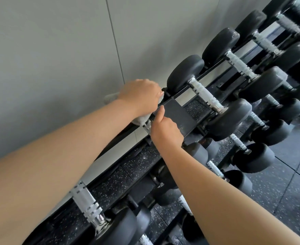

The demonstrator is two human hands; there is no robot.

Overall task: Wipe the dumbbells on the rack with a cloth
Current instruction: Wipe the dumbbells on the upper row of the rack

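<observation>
Just left of the frame's centre, a pale grey cloth (140, 119) is clutched under the curled fingers of the left hand (140, 96) and pressed down at the far end of a dumbbell's knurled silver handle (147, 127). That handle is gripped by the right hand (165, 129), thumb raised. A black metal rack (177, 114) is seen running diagonally toward the upper right, loaded with black round-headed dumbbells (207, 96).

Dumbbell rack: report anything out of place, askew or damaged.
Nothing stands out. The dumbbells lie parallel across the rack rails. The left hand holds a grey cloth over one dumbbell's end while the right hand grips its handle. The far end is too blurred to judge.
</observation>
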